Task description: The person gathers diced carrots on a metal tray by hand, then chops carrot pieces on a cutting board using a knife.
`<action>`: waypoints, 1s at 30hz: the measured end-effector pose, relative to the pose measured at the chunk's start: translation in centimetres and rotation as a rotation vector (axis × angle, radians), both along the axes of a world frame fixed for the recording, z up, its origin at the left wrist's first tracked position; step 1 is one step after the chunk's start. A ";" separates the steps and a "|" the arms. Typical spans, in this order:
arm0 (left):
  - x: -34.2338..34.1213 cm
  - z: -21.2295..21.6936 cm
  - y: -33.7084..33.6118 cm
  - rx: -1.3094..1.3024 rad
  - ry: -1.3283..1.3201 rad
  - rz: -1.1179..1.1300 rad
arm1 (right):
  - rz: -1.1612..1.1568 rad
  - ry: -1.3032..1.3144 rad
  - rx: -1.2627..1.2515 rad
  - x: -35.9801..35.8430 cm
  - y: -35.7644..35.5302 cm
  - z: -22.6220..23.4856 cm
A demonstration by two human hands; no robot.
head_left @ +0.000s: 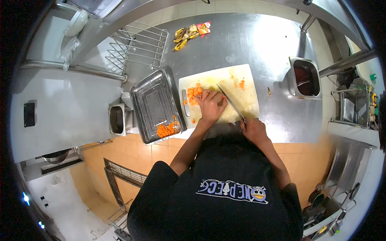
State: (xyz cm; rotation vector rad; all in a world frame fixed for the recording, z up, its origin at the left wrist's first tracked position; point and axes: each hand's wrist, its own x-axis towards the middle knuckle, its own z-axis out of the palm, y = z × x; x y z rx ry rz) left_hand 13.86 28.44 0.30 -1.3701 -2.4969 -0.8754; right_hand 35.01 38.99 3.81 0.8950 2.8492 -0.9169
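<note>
A pale cutting board [241, 74] lies on the steel table before me. My left hand [212, 106] presses down on it with curled fingers around a piece of carrot [224, 98], which they mostly cover. Just right of those fingers is a knife [232, 100], its blade slanting away to the far left. My right hand [255, 130] grips its handle at the board's near right edge. Cut carrot pieces [193, 94] are heaped by the board's left side, and small orange scraps [241, 84] stick to its far right part. Left of the board, a steel tray [138, 96] holds chopped carrot [167, 129].
Yellow-brown peels [185, 36] and a red packet [204, 27] lie at the table's far side. A steel container of dark liquid [307, 80] stands at right. A wire rack [138, 44] is behind the tray; a small metal container [116, 119] sits left of it.
</note>
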 end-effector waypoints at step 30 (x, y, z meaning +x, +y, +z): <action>0.9 0.2 -0.1 0.043 0.018 0.028 | -0.003 0.070 0.064 0.3 0.1 0.3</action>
